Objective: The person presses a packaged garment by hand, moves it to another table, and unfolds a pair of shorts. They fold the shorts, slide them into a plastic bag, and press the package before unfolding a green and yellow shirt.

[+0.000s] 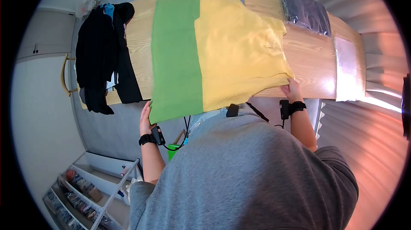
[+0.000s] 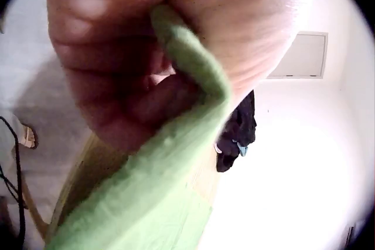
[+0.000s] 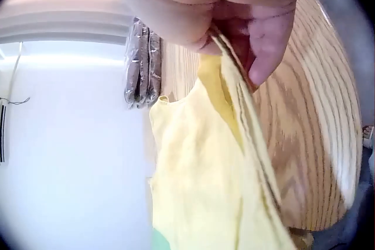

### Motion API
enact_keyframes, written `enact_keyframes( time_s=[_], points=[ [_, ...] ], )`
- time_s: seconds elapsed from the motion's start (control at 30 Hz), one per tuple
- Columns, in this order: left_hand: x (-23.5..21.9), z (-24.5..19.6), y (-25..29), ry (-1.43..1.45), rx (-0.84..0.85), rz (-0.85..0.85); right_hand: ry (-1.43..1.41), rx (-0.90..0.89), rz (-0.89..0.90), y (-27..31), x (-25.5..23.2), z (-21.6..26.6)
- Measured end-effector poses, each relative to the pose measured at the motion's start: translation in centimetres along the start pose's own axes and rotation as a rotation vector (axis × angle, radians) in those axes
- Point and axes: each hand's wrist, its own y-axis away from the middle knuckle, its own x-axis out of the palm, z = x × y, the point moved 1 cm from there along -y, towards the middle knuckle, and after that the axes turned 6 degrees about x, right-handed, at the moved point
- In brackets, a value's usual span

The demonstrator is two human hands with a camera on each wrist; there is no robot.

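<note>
A sleeveless top [image 1: 239, 50], yellow in the body with a wide green band [image 1: 176, 54] at the hem, lies spread across the wooden table. My left hand [image 1: 146, 115] grips the near corner of the green hem; in the left wrist view the fingers curl round the folded green cloth [image 2: 176, 150]. At the other end, my right hand [image 1: 293, 90] pinches the yellow edge near the shoulder. The right wrist view shows layered yellow cloth [image 3: 249, 138] between thumb and fingers, and the neckline and armhole curves beyond. The near edge of the top hangs past the table's front edge.
Black clothes [image 1: 99, 50] are heaped on the table's left end. A dark folded garment in clear plastic [image 1: 306, 12] lies at the back right, with a clear plastic sheet [image 1: 349, 69] by the right end. Below left stands a rack [image 1: 92, 193] with packed goods.
</note>
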Motion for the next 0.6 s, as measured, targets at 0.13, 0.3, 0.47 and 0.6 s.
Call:
enact_keyframes(
  time_s=[0.13,0.3,0.47,0.6],
  points=[
    [0.0,0.0,-0.8,0.042,-0.061,-0.016,0.101,-0.084,-0.087,0.9,0.0,-0.2],
    [0.2,-1.8,-3.7,0.039,-0.08,-0.061,0.231,-0.316,-0.216,2.2,1.1,1.7],
    [0.7,-3.9,-5.0,-0.153,-0.172,0.019,0.327,-0.254,-0.084,0.8,-0.3,2.7],
    [-3.7,1.2,-6.1,-0.493,-0.038,0.093,0.433,-0.2,-0.084,-1.2,-1.3,0.5]
  ],
)
